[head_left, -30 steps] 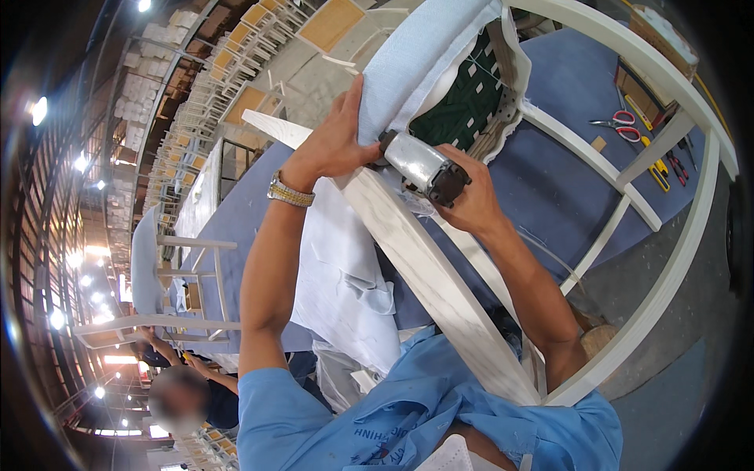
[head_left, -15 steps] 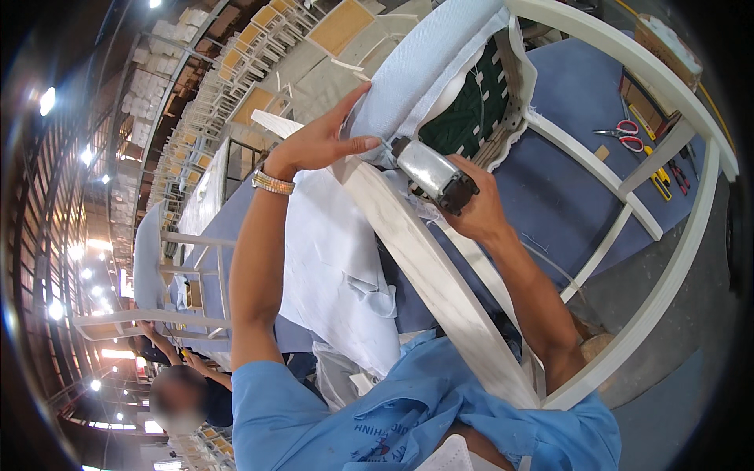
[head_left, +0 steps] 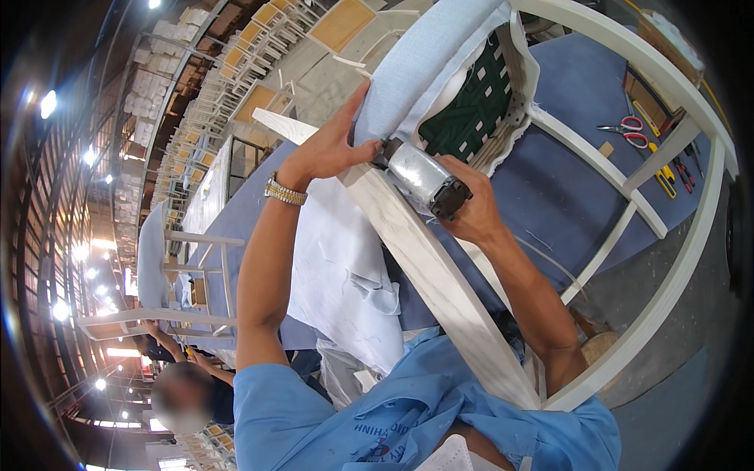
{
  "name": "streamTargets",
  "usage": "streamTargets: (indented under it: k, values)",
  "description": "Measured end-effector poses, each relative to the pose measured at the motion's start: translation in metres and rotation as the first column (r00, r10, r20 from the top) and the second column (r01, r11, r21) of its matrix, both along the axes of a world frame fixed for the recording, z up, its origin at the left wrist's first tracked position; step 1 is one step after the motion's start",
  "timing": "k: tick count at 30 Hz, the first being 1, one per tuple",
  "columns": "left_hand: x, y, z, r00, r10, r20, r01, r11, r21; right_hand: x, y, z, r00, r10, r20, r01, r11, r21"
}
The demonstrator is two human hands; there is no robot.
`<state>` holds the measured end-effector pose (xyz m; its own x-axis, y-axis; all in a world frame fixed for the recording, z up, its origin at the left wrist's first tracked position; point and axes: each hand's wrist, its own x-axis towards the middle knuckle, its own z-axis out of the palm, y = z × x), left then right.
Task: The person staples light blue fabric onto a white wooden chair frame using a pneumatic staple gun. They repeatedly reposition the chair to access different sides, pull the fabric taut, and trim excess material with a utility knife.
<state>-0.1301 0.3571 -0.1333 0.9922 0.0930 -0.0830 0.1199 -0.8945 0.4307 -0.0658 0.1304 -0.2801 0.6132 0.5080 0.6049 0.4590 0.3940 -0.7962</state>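
A white wooden chair frame (head_left: 424, 267) lies tipped across the table in front of me, its seat padded in light blue fabric (head_left: 424, 71). Dark green webbing (head_left: 471, 110) shows inside the seat's underside. My left hand (head_left: 330, 149) lies against the fabric edge, fingers stretched along it and thumb apart, by the corner where the wood meets the padding. My right hand (head_left: 475, 200) is closed round a silver and black staple gun (head_left: 420, 173). The gun's nose points at that corner, close to my left thumb. Its exact contact point is hidden.
Beyond the frame, red-handled scissors (head_left: 632, 132), a yellow cutter (head_left: 646, 118) and other hand tools lie on the blue-covered table (head_left: 565, 204). Loose pale fabric (head_left: 338, 275) hangs at its near side. A co-worker (head_left: 208, 385) handles another chair (head_left: 153, 259) at left.
The staple gun and my right hand have shifted slightly left. My left wrist has moved a little right, its thumb closer to the gun's nose. The view has shifted slightly.
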Motion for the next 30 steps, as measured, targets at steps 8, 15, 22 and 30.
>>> streamTargets:
  k: [8, 15, 22, 30]
  values:
    - [-0.001, -0.003, -0.006, 0.998, 0.042, 0.048, -0.041, 0.999, -0.026, -0.002, 0.000, 0.001, 1.000, -0.011, 0.011, 0.012, 0.998, -0.056]
    - [-0.004, -0.005, -0.010, 0.992, 0.093, 0.082, -0.086, 0.993, -0.082, 0.003, 0.008, -0.010, 0.998, -0.005, 0.068, 0.010, 0.997, -0.072]
    - [-0.006, 0.009, 0.001, 0.993, 0.114, 0.014, -0.112, 0.990, -0.086, 0.001, 0.007, -0.014, 0.998, -0.011, 0.069, 0.016, 0.998, -0.067]
    - [-0.011, 0.019, -0.017, 0.995, 0.059, 0.085, -0.076, 0.973, 0.220, -0.002, 0.001, -0.006, 0.998, 0.043, 0.045, -0.045, 0.998, 0.036]
